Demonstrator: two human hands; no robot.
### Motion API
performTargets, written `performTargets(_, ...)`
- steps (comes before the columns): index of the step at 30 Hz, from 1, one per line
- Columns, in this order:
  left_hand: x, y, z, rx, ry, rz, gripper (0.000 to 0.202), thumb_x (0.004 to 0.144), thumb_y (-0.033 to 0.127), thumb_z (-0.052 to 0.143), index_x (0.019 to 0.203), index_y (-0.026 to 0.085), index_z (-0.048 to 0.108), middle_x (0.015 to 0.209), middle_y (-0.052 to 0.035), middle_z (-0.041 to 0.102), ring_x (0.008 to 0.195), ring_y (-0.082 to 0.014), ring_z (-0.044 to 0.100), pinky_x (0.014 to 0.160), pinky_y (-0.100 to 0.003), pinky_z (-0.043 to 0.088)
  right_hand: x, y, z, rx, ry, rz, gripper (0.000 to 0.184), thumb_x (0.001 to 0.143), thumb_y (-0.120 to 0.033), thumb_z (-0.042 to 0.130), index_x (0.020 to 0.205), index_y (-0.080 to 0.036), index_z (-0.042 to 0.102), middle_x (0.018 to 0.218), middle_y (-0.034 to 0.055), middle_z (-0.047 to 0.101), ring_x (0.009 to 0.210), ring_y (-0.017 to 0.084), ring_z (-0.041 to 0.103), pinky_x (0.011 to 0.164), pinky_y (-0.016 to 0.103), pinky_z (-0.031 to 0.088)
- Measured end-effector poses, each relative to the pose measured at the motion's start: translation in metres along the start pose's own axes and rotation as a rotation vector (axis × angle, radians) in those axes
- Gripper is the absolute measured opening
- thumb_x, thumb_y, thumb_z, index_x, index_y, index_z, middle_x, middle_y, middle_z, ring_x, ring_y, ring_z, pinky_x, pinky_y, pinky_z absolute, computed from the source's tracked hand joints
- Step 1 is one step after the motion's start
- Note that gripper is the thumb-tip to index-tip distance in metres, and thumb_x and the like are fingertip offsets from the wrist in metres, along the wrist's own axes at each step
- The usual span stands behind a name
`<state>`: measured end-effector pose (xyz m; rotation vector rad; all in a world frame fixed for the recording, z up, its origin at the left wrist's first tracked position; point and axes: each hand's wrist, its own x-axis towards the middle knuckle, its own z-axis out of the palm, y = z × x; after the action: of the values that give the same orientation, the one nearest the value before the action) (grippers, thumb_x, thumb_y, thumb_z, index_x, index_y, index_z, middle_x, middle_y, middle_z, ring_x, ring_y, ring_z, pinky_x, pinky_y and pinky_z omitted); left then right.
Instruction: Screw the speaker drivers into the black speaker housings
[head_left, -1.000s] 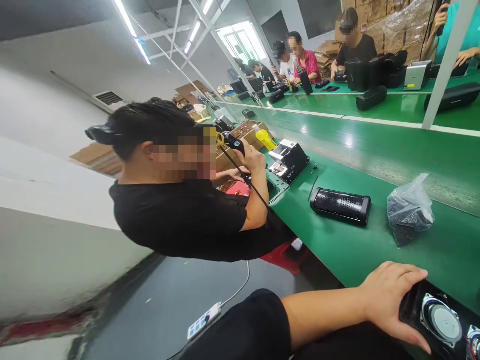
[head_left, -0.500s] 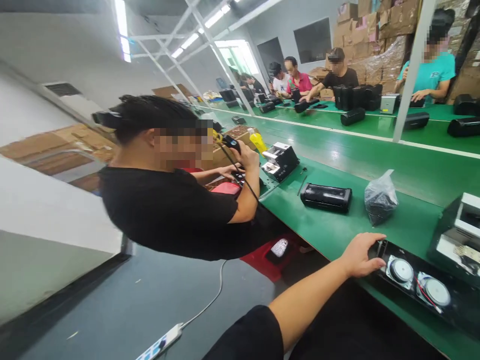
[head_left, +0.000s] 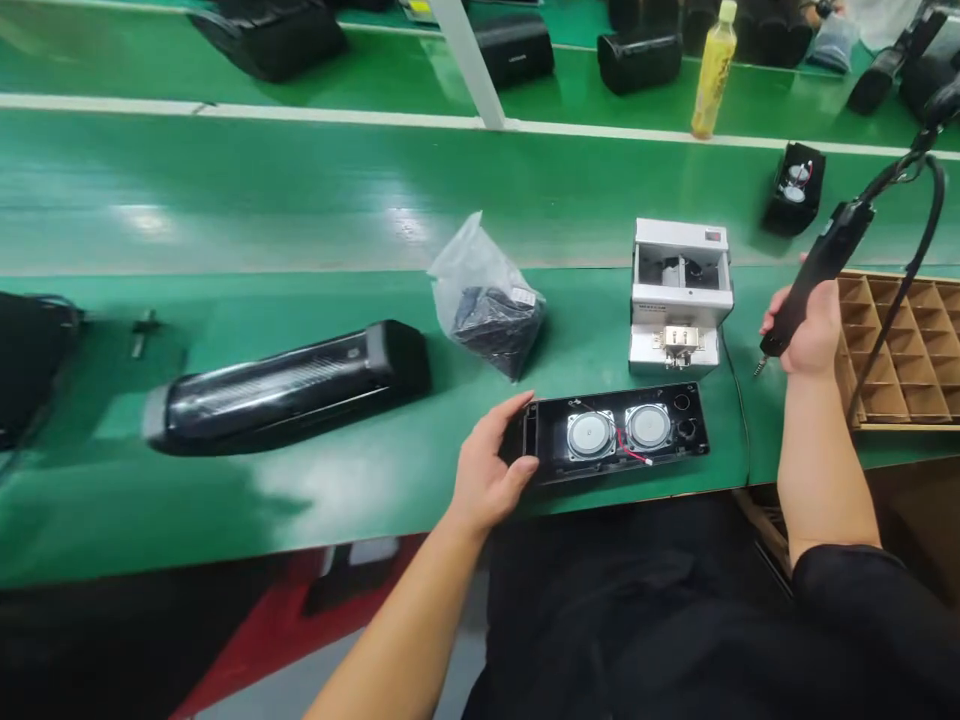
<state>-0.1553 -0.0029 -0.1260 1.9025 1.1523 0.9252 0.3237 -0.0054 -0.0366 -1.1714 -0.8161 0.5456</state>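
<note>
On the green bench right in front of me lies an open black speaker housing point(head_left: 551, 440), with two round white-backed drivers point(head_left: 590, 435) and a red-and-black lead inside. My left hand point(head_left: 486, 465) grips its left end, thumb at the near corner and fingers at the far one. My right hand point(head_left: 817, 330) is closed around a black electric screwdriver point(head_left: 821, 265), tilted with its tip pointing down, to the right of the housing and apart from it. Behind the housing stands a white-and-black screw feeder point(head_left: 681, 306).
A clear bag of dark parts point(head_left: 495, 310) and a closed black speaker point(head_left: 277, 395) lie to the left. At right are a cardboard divider box point(head_left: 900, 345) and the screwdriver's cable point(head_left: 937, 215). A yellow bottle point(head_left: 714, 75) and more speakers point(head_left: 514, 50) stand farther back.
My view has swung right and down, away from the co-worker on the left. My right hand with the screwdriver now shows. The left hand still holds the housing's end.
</note>
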Motion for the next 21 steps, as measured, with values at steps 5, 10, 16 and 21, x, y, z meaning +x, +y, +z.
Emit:
performTargets(5,-0.007,0.009,-0.006,-0.018,-0.029,-0.006,0.099,0.097,0.096,0.059,0.159,0.02,0.064,0.148,-0.0202,0.078,0.136,-0.0421,0.077,0.12,-0.059,0.062,-0.004,-0.017,0.016,-0.001,-0.018,-0.024,0.067,0.097,-0.091,0.067,0.127,-0.031,0.071,0.072,-0.007,0.065,0.051,0.012,0.058,0.05,0.025,0.052)
performTargets(10,-0.009,0.011,-0.011,-0.042,-0.049,-0.018,0.092,0.098,0.091,0.062,0.161,0.024,0.063,0.15,-0.0192,0.078,0.137,-0.0442,0.077,0.121,-0.064,0.062,-0.009,-0.025,0.022,-0.036,-0.03,0.003,0.072,0.093,-0.099,0.065,0.111,-0.029,0.073,0.071,-0.0056,0.062,0.053,0.013,0.059,0.049,0.026,0.052)
performTargets(16,-0.006,0.017,-0.002,-0.053,-0.013,-0.006,0.093,0.098,0.093,0.061,0.159,0.023,0.064,0.147,-0.0182,0.079,0.134,-0.0423,0.078,0.12,-0.063,0.063,-0.008,-0.028,0.022,-0.103,0.003,0.002,0.079,0.093,-0.104,0.057,0.097,-0.026,0.068,0.073,-0.004,0.059,0.053,0.012,0.058,0.047,0.026,0.047)
performTargets(21,-0.001,0.027,-0.005,-0.051,0.082,-0.005,0.107,0.101,0.093,0.059,0.175,0.017,0.047,0.152,-0.0219,0.074,0.135,-0.0397,0.076,0.12,-0.062,0.062,0.001,-0.021,0.011,-0.12,-0.01,-0.04,0.071,0.096,-0.097,0.062,0.108,-0.027,0.065,0.073,-0.0055,0.062,0.052,0.012,0.057,0.049,0.025,0.048)
